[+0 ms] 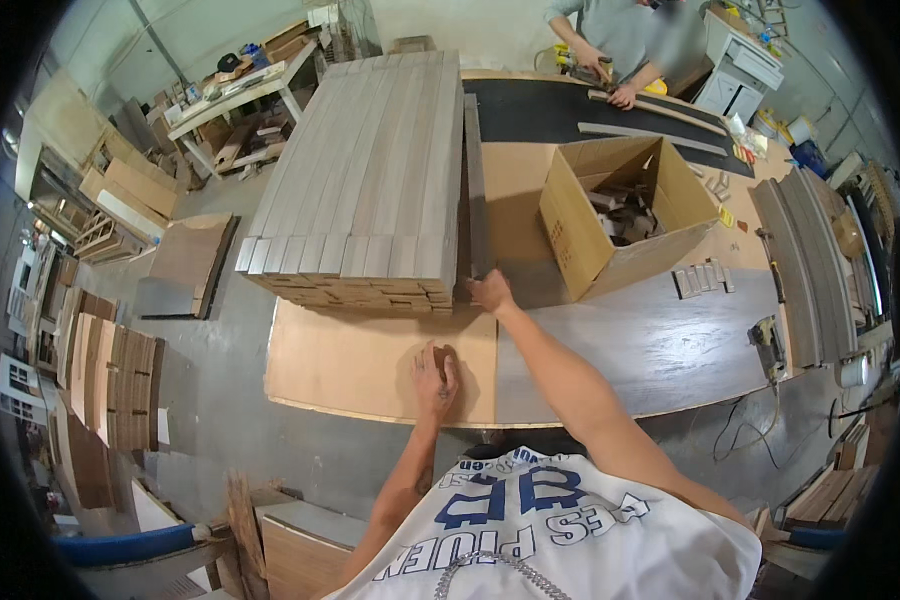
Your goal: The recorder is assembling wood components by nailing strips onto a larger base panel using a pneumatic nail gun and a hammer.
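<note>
A tall stack of grey-faced wooden boards [370, 170] stands on the worktable, its near ends forming a stepped block. Along its right side runs a single long grey board [474, 190]. My right hand [490, 292] is closed at the near end of that board, beside the stack's front right corner. Closer to me, my left hand [434, 382] rests low over the bare tan tabletop with its fingers curled. A dark brownish patch shows between its thumb and fingers; what it is I cannot make out.
An open cardboard box [595, 235] holds small wood offcuts, right of my right hand. Small grey pieces [703, 278] lie beyond it, with a power tool [767, 345] at the table's right edge. Across the table a co-worker [620, 50] handles a narrow strip.
</note>
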